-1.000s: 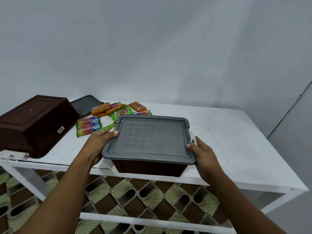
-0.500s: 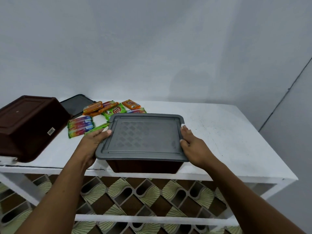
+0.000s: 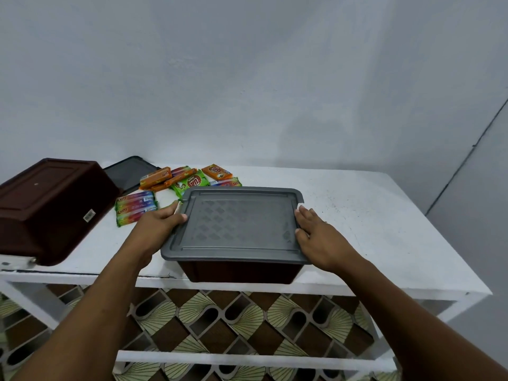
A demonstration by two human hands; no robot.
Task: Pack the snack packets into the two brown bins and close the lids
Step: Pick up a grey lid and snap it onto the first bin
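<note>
while upright, brown bin point(image 3: 239, 272) lengthwise left-right

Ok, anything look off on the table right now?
Yes: the second brown bin at the left sits upside down, with a dark lid lying loose behind it. Snack packets lie scattered nearby. The grey lid on the near bin looks seated squarely.

Back wall point(image 3: 247, 78): plain pale grey-white, filling the upper half from 9 through 12 to 2 o'clock.
Side wall point(image 3: 483, 193): same pale paint at 3 o'clock, meeting the back wall along a dark slanting corner line point(image 3: 467, 158).
Table point(image 3: 379, 215): white-painted, with a scuffed, speckled top across the centre and a white lower rail point(image 3: 247, 358) at 6 o'clock.
Floor point(image 3: 220, 323): tiles of brown diamonds and cream-green fans, seen under the table at 6 o'clock.
Light: soft and even.
</note>
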